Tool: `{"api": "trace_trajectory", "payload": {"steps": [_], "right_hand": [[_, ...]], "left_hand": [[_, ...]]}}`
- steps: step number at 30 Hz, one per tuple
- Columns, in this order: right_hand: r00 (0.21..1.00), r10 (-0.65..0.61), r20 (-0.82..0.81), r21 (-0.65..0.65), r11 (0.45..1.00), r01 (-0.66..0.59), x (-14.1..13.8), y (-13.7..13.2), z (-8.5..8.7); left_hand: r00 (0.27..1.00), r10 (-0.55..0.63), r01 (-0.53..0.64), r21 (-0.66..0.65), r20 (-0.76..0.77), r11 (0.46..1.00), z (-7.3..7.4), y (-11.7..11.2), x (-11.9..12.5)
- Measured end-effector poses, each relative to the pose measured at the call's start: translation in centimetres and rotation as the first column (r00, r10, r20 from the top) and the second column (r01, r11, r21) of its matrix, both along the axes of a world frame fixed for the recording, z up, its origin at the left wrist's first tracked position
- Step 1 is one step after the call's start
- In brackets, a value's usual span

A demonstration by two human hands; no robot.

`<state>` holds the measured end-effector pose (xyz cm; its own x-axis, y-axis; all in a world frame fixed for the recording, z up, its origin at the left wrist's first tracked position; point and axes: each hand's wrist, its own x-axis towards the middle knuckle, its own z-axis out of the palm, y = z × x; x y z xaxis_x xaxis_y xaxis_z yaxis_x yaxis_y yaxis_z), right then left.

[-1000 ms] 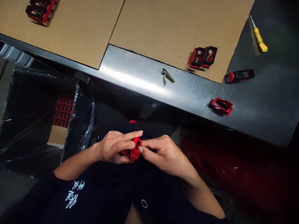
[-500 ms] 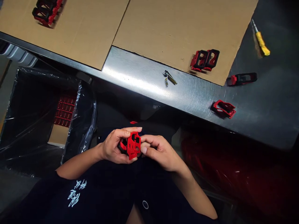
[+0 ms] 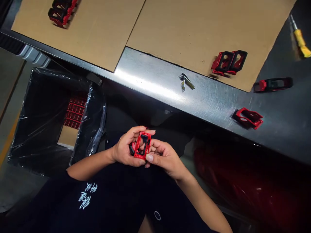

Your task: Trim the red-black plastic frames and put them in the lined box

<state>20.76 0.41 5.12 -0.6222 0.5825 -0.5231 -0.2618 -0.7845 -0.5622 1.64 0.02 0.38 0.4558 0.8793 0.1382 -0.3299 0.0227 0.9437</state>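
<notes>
Both hands meet over my lap, below the table edge. My left hand (image 3: 123, 149) is closed round a small red plastic frame part (image 3: 143, 145), thumb on top and fingers under it. My right hand (image 3: 163, 157) pinches the same part from the right, its thumb against the frame's lower edge. The part shows its open rectangular side toward me. A black piece sits behind it in my left palm, mostly hidden.
On the steel table (image 3: 218, 103) lie cardboard sheets (image 3: 189, 29), a red-and-black pair of parts (image 3: 229, 61), a lone red part (image 3: 249, 117), a black-and-red part (image 3: 272, 84), a metal clip (image 3: 186, 82) and a yellow screwdriver (image 3: 300, 38). A plastic-lined bin (image 3: 48, 116) holds red parts at the left.
The red part has been turned in my hands from its solid face to its open frame side. Both hands shifted slightly up and right in view.
</notes>
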Motion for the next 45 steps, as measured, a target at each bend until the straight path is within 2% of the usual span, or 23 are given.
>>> {"api": "trace_trajectory", "payload": {"steps": [6,15,21,24,29,34,38,41,43,45], "right_hand": [[0.999,-0.037,-0.037,-0.036,0.999,0.035,0.1,0.0,-0.6],[0.993,-0.105,-0.058,-0.082,0.992,0.101,0.2,-0.3,-1.2],[0.995,-0.097,-0.035,-0.106,0.990,0.093,0.1,-0.5,-1.6],[0.995,-0.097,-0.011,-0.101,0.990,0.095,0.0,-0.5,-1.6],[0.987,-0.142,0.081,-0.029,0.989,0.144,-0.2,-0.4,-1.2],[0.979,-0.187,0.081,0.027,0.982,0.185,-0.2,-0.5,-1.1],[0.964,-0.248,0.099,0.078,0.967,0.241,-0.2,-0.3,-1.1],[0.931,-0.304,0.201,0.168,0.947,0.273,-0.1,0.1,-1.0],[0.911,-0.310,0.271,0.229,0.940,0.252,0.1,0.4,-0.9],[0.902,-0.262,0.344,0.319,0.936,0.150,0.4,0.6,-0.7]], "left_hand": [[1.000,0.016,-0.015,-0.027,0.010,1.000,0.1,0.1,0.2],[0.998,0.038,-0.033,0.112,-0.047,0.993,0.1,0.7,0.3],[0.977,0.056,-0.046,0.055,-0.205,0.997,-0.2,0.4,-0.3],[0.973,0.048,-0.039,0.046,-0.226,0.998,-0.3,0.4,-0.5],[0.949,0.081,-0.057,0.085,-0.304,0.995,-0.1,0.5,-0.6],[0.893,0.148,-0.088,0.158,-0.425,0.984,-0.1,0.4,-0.6],[0.894,0.162,-0.092,0.183,-0.418,0.979,0.0,0.7,-0.9],[0.908,0.162,-0.110,0.152,-0.386,0.982,0.3,1.2,-1.6],[0.908,0.171,-0.127,0.137,-0.384,0.982,0.8,1.7,-2.3],[0.889,0.148,-0.123,0.086,-0.432,0.989,1.4,2.2,-3.0]]}}
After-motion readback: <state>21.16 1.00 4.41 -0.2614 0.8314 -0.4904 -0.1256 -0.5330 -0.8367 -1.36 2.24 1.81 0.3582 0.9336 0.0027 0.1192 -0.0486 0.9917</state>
